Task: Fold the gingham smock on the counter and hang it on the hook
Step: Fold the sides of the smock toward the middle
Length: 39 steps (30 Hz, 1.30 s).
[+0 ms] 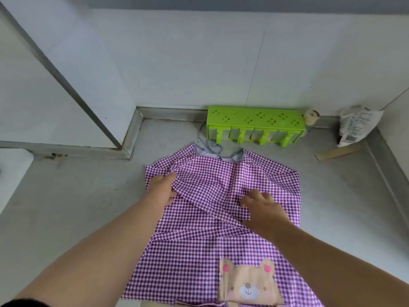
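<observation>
On a grey counter (77, 196), a purple gingham smock (199, 251) is lying spread flat, collar (219, 152) pointing toward the back wall and a bear pocket (249, 282) showing at the near hem. Both of a person's hands are working a raised fold across the chest. The left hand (160, 189) is gripping the fold's left end, fingers curled into the cloth and partly buried under it. The right hand (263, 209) is pinching the fold's lower right end, fingertips bent down onto the fabric, thumb tucked against the crease.

Just beyond the collar, a lime-green plastic rack (254, 125) is standing against the wall, its row of slots holding pale, indistinct contents. A thin grey cord (208, 142) is trailing from the rack's left end to the neckline. To the rack's right, a small cream object (311, 116) is sitting against the wall, too blurred to identify. Farther right, a crumpled printed bag (356, 125) is leaning in the corner, with a wooden strip (338, 152) lying flat before it.

The smock's near hem is running out of the bottom of the picture. A dark sleeve (20, 303) is barely showing at the lower left corner.
</observation>
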Available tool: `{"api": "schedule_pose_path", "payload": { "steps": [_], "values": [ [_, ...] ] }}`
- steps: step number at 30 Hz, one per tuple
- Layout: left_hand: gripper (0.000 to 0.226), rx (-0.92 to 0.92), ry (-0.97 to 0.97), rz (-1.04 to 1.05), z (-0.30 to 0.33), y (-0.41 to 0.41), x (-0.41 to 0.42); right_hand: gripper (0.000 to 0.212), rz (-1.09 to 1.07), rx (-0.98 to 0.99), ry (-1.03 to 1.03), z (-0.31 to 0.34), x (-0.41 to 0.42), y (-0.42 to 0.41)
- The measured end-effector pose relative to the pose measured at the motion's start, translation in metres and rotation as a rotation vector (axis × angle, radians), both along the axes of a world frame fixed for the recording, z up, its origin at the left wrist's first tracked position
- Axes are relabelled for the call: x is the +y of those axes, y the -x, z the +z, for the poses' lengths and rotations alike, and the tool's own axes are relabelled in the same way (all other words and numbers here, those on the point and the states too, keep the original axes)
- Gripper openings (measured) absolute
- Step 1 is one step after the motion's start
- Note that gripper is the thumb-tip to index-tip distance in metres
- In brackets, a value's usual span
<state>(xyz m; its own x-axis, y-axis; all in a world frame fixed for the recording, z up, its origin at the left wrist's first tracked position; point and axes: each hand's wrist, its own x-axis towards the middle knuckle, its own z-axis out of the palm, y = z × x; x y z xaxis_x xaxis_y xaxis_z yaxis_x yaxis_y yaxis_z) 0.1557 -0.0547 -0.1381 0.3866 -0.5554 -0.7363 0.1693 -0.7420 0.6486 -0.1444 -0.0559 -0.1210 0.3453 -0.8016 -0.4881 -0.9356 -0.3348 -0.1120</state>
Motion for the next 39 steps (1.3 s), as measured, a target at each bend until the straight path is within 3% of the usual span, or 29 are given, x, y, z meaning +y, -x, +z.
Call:
{"api": "schedule_pose_path", "payload": {
  "steps": [2, 8, 10, 13, 16, 19, 24, 26, 30, 34, 39],
  "values": [
    [0.053, 0.011, 0.013, 0.035, -0.005, 0.0, -0.001, 0.062, -0.005, -0.002, 0.002, 0.001, 0.001, -0.001],
    [0.03, 0.111, 0.021, 0.038, 0.002, 0.007, -0.003, 0.085, -0.016, 0.019, 0.012, 0.006, 0.001, -0.002],
    [0.029, 0.055, 0.024, 0.066, 0.007, 0.0, -0.001, 0.088, -0.045, 0.024, 0.014, 0.008, 0.001, 0.0],
    [0.01, -0.152, -0.002, -0.017, 0.014, -0.019, 0.009, 0.09, -0.074, 0.053, -0.007, 0.01, -0.001, 0.005],
    [0.019, -0.4, -0.069, -0.192, 0.02, -0.036, 0.029, 0.098, -0.061, 0.078, -0.006, 0.01, -0.004, 0.009],
    [0.027, -0.482, -0.132, -0.318, 0.014, -0.046, 0.042, 0.104, -0.032, 0.095, -0.011, 0.012, -0.007, 0.009],
    [0.065, -0.633, -0.368, -0.613, 0.006, -0.056, 0.059, 0.118, -0.003, 0.129, -0.009, 0.009, -0.007, 0.011],
    [0.065, -0.665, -0.384, -0.668, 0.003, -0.057, 0.063, 0.121, -0.004, 0.139, -0.013, 0.007, -0.007, 0.01],
    [0.076, -0.523, -0.348, -0.447, -0.007, -0.061, 0.061, 0.115, 0.04, 0.136, -0.016, 0.006, -0.008, 0.01],
    [0.038, -0.506, -0.261, -0.395, -0.009, -0.059, 0.056, 0.102, 0.147, 0.127, -0.01, 0.006, -0.006, 0.011],
    [0.026, -0.396, -0.273, -0.222, -0.009, -0.056, 0.054, 0.098, 0.195, 0.108, -0.019, 0.004, -0.002, 0.015]
  ]
}}
